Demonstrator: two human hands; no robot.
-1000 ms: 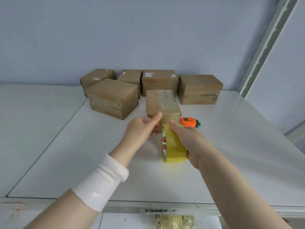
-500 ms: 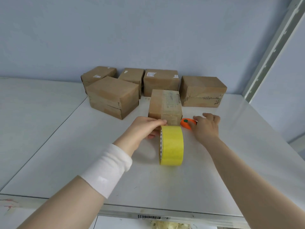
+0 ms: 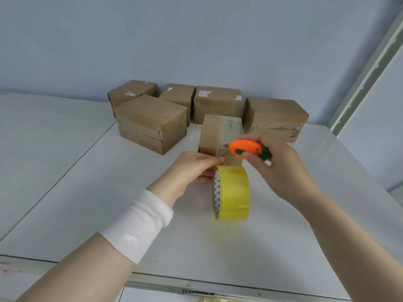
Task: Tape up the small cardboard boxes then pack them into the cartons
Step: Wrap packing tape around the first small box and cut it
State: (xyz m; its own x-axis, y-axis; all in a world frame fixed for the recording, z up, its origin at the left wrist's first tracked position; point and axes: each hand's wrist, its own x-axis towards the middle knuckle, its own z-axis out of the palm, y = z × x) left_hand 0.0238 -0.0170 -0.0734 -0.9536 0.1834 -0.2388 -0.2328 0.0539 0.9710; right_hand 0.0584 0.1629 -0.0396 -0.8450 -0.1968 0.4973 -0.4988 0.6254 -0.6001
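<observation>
moved: orange cutter (image 3: 245,149) is off the table (image 3: 316,225) since half a second ago, raised in the right hand. left to right: white wristband (image 3: 139,223); left hand (image 3: 192,168), fingers curled, pinching the top rim of the yellow tape roll (image 3: 233,192), which stands on edge; small box (image 3: 211,136), clear tape along its top, just behind the roll; right hand (image 3: 281,171), thumb and fingers gripping the cutter over the box's near right corner; further brown boxes (image 3: 218,105) behind, by the wall.
</observation>
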